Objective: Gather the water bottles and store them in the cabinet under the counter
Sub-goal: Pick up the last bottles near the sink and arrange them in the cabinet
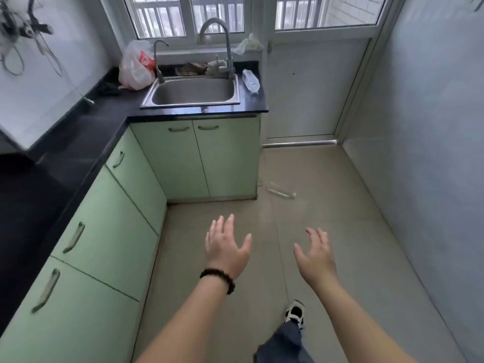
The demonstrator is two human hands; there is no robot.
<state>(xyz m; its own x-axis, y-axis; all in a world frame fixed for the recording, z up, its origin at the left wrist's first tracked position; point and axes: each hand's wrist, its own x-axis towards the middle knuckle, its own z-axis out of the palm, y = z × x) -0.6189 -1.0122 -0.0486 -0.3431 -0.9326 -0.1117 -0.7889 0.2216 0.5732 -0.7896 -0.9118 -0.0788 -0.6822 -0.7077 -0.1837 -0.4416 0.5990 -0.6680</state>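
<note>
A clear plastic water bottle (250, 80) lies on its side on the black counter (125, 106), just right of the steel sink (192, 91). A second clear bottle (281, 194) lies on the floor by the right corner of the green cabinet under the sink (195, 158), whose two doors are closed. My left hand (226, 248), with a dark bead bracelet at the wrist, and my right hand (315, 256) are stretched out over the floor. Both have fingers spread and hold nothing. Both hands are well short of either bottle.
A plastic bag (136, 65) sits on the counter left of the sink, with a tall faucet (225, 48) behind the basin. More green cabinet doors (104, 231) run along the left. A closed white door (309, 90) is at the back right. My foot (295, 313) is on the tiled floor.
</note>
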